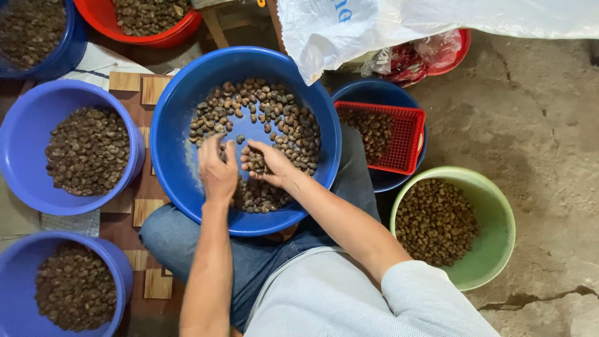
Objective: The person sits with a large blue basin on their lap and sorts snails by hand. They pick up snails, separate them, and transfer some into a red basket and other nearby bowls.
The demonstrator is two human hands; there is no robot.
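Nuts (pixel 284 122), small, brown and rounded, lie in a ring inside the large blue basin (pixel 181 112) that rests on the person's lap, on blue jeans (pixel 171 237). Bare blue bottom shows at the basin's centre.

Surface and surroundings, left to right:
- Wooden parquet panel (pixel 140 87) lies on the floor under the left-hand containers.
- Two lilac buckets (pixel 25 125) (pixel 19 249) stand at the left, one above the other in the view, both holding nuts.
- A dark blue tub (pixel 68 43) and a red basin (pixel 156 37) sit along the top edge, both filled.
- A white plastic sack (pixel 349 31) overhangs the large basin's upper right rim.
- A red mesh basket (pixel 409 134) with nuts sits in a second blue bowl (pixel 374 93), just beside the large basin.
- A pale green bowl (pixel 499 237) of nuts stands at the right on the cracked concrete floor (pixel 543 125).

Hands:
- Left hand (pixel 218 168): inside the basin, palm down, fingers loosely curled and resting on the nuts at the near side. Whether it grips any cannot be told.
- Right hand (pixel 265 163): just beside the left, fingers half closed around a small cluster of nuts, with the wrist crossing the basin's near rim.
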